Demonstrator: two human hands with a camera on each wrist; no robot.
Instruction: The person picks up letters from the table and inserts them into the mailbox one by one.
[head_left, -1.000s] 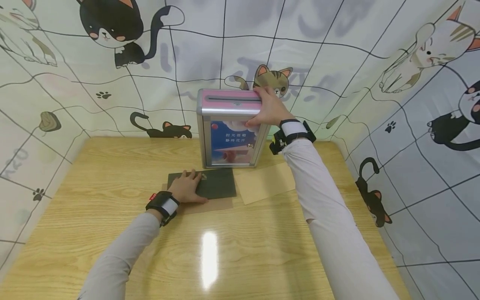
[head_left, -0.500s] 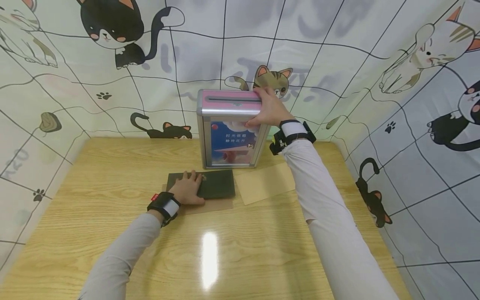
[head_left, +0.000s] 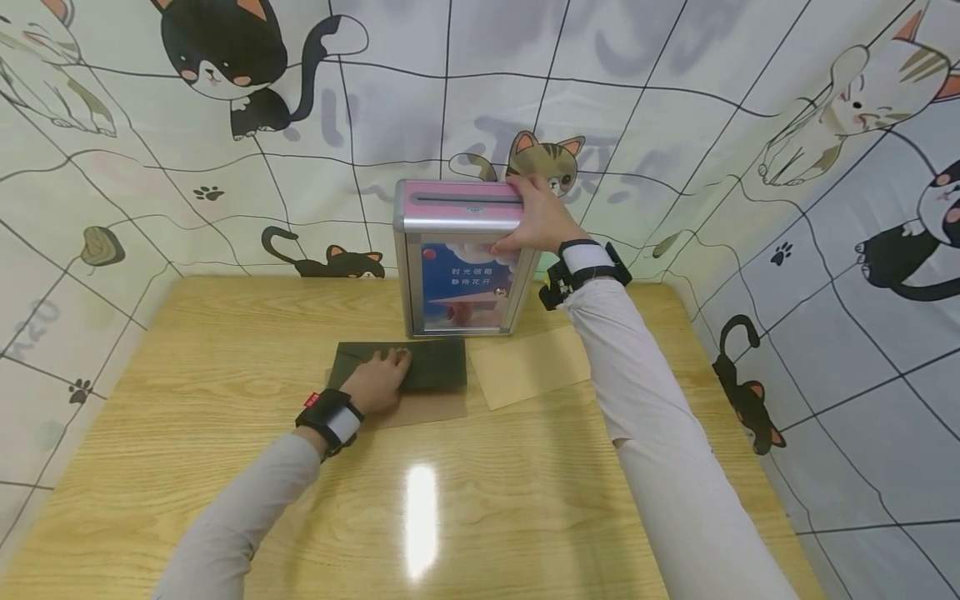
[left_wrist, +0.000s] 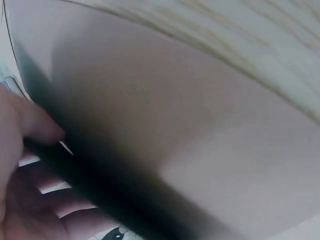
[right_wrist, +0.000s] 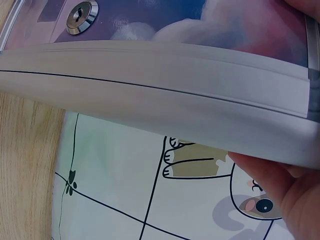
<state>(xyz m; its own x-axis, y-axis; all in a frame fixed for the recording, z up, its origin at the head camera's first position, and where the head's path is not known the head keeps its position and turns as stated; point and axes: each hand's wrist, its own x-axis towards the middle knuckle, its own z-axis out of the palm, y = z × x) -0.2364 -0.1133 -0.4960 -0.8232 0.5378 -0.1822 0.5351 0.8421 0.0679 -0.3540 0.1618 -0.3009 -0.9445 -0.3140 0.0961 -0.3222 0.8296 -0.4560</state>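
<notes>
My left hand (head_left: pixel 375 385) pinches the near edge of a dark green envelope (head_left: pixel 440 365). In the left wrist view the thumb lies on one side of the blurred green envelope (left_wrist: pixel 107 182) and the fingers on the other. Underneath, a brown envelope (head_left: pixel 427 408) lies flat on the table. My right hand (head_left: pixel 542 218) grips the upper right corner of a silver-framed mailbox (head_left: pixel 468 287), which stands upright with a slot in its pink top. Thumb in front, fingers over the top. A key lock (right_wrist: pixel 82 17) shows on the mailbox front in the right wrist view.
A pale yellow envelope (head_left: pixel 528 364) lies right of the green one, in front of the mailbox. The wooden table (head_left: pixel 480 500) meets a cat-patterned wall covering (head_left: pixel 405 108) behind the mailbox and at both sides.
The fingers of my left hand, earlier spread flat on the green envelope, have curled in and taken its near edge, which has tilted up. The right hand and mailbox have stayed put.
</notes>
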